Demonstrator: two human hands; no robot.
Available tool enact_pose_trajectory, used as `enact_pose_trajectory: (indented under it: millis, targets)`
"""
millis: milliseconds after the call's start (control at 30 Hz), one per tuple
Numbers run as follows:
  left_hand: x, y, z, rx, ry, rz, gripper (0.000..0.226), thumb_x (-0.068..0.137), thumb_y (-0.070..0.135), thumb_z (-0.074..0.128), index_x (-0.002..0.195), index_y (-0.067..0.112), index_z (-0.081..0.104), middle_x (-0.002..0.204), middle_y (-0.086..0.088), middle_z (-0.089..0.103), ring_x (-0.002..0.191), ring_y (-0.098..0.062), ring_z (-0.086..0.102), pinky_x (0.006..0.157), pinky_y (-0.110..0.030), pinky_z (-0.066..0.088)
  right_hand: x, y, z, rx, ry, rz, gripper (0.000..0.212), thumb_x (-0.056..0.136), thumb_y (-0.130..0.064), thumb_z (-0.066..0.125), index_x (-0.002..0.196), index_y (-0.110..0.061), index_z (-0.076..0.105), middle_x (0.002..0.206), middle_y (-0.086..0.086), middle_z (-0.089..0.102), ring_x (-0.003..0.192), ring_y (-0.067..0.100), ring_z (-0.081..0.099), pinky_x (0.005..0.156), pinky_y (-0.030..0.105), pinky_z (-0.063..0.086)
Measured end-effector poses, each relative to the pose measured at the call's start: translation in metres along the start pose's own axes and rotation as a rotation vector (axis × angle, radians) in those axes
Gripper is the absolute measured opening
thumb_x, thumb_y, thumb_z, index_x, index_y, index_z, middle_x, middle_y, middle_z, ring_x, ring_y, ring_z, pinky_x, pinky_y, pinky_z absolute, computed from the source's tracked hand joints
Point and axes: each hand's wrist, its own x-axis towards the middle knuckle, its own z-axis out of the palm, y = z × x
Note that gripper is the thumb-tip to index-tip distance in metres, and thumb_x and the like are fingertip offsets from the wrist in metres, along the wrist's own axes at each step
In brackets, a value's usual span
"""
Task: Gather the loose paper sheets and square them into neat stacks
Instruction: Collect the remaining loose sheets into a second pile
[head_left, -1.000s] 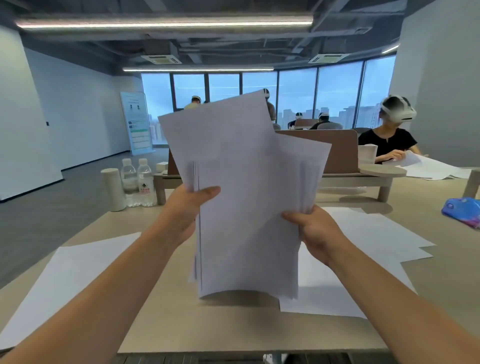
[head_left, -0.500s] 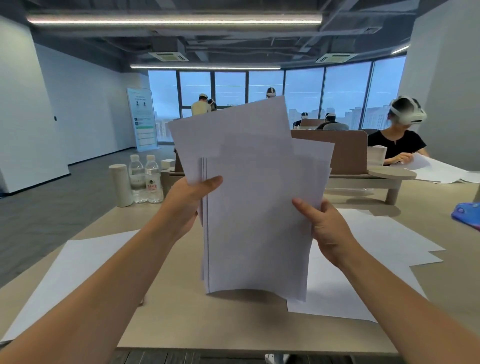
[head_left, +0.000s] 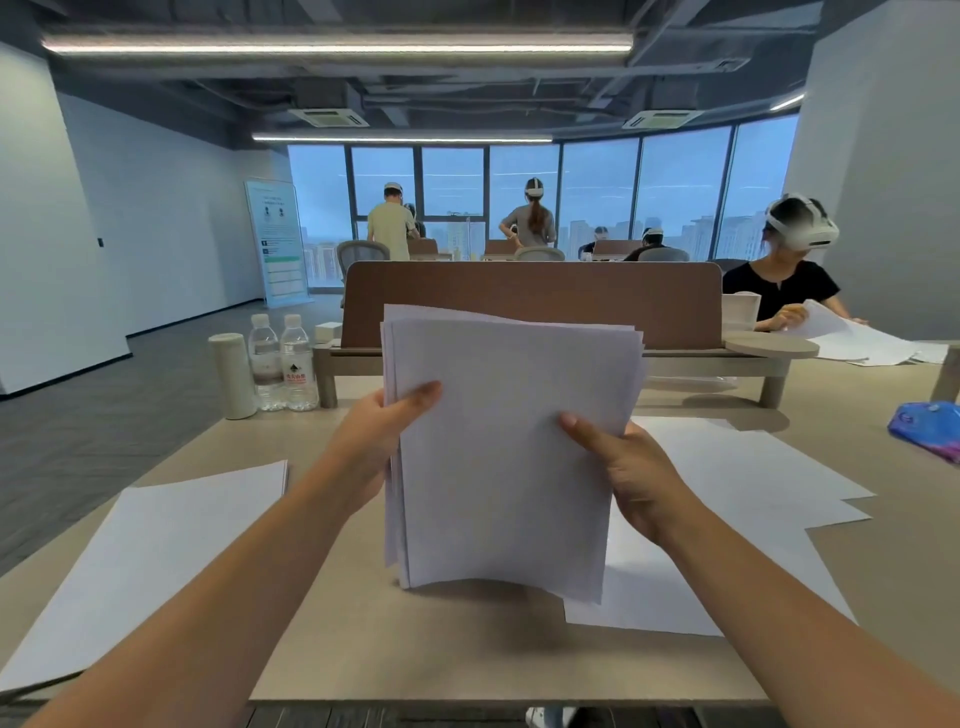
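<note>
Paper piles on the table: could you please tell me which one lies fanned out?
The right pile: its sheets' corners stick out past one another. The left pile lies flat with edges aligned.

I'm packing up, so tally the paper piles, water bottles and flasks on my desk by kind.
Paper piles: 3 (held pile, left pile, right pile)
Water bottles: 2
Flask: 1
Total: 6
</note>
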Motion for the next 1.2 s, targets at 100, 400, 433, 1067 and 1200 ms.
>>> enact_pose_trajectory:
  millis: [100,400,433,1067,1200]
  targets:
    - [0.000,-0.011,0.002,0.031,0.038,0.020,0.083,0.049,0.053,0.087,0.118,0.014,0.065,0.110,-0.008,0.073,0.104,-0.030,0.069,0.095,-0.054,0.053,-0.001,0.001,0.006,-0.037,0.017,0.005,0.050,0.061,-0.049,0.080,0.103,-0.025,0.067,0.105,-0.003,0.072,0.097,0.021,0.067,0.086,0.039,0.056]
    - [0.019,0.005,0.011,0.108,0.160,0.203,0.036,0.084,0.037,0.073,0.115,0.019,0.067,0.108,-0.004,0.072,0.103,-0.027,0.068,0.092,-0.049,0.055,0.011,-0.029,0.024,-0.349,0.129,-0.214,0.021,0.095,-0.034,0.062,0.108,-0.018,0.063,0.093,-0.002,0.064,0.083,0.015,0.062,0.062,0.022,0.047]
    - [0.019,0.003,0.009,0.128,0.151,0.207,0.038,0.083,0.039,0.073,0.116,0.021,0.066,0.109,-0.003,0.072,0.104,-0.026,0.067,0.092,-0.049,0.054,0.011,-0.027,0.023,-0.335,0.121,-0.207,0.020,0.095,-0.033,0.063,0.107,-0.017,0.064,0.092,-0.003,0.065,0.085,0.017,0.063,0.062,0.021,0.047]
    - [0.009,-0.061,-0.001,-0.045,0.040,-0.041,0.033,0.086,0.032,0.072,0.115,0.018,0.068,0.111,-0.006,0.074,0.106,-0.029,0.069,0.095,-0.050,0.052,0.012,0.041,0.009,-0.080,-0.022,0.128,0.035,0.079,-0.038,0.077,0.109,-0.024,0.064,0.109,-0.001,0.070,0.100,0.023,0.065,0.089,0.042,0.055]
    - [0.004,-0.070,0.003,-0.034,0.077,-0.068,0.033,0.082,0.029,0.077,0.112,0.018,0.069,0.106,-0.004,0.075,0.103,-0.028,0.070,0.093,-0.050,0.053,0.009,0.050,0.012,-0.101,-0.006,0.129,0.021,0.084,-0.037,0.074,0.099,-0.028,0.064,0.102,-0.004,0.070,0.095,0.020,0.066,0.079,0.037,0.056]
